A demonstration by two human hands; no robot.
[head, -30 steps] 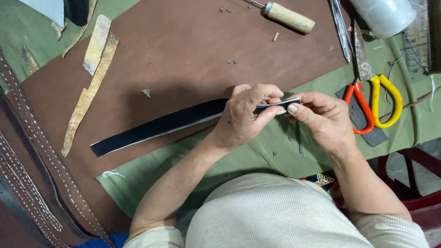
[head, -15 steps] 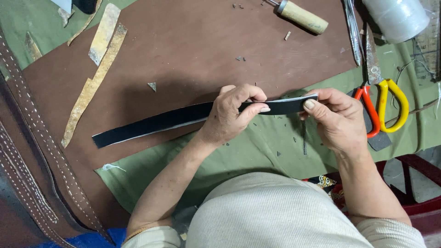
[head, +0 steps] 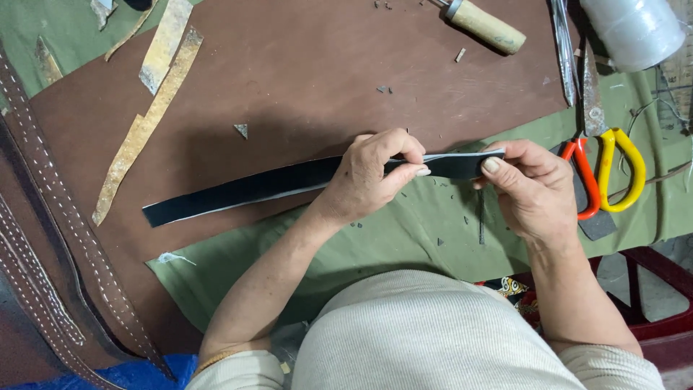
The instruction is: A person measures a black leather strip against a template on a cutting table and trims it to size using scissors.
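Hands, left (head: 375, 177) and right (head: 530, 184), pinch one black strip (head: 245, 191) beside one pair of scissors (head: 603, 170).

Even, soft overhead light — faint shadows under the arms, sharp focus, slight bending at the edges.

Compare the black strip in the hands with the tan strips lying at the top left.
The black strip is dark, even-edged and whole; the tan strips are pale, ragged and uneven. The black strip is pinched by the left hand and right hand; the tan strips lie untouched. Both are long, narrow and flat.
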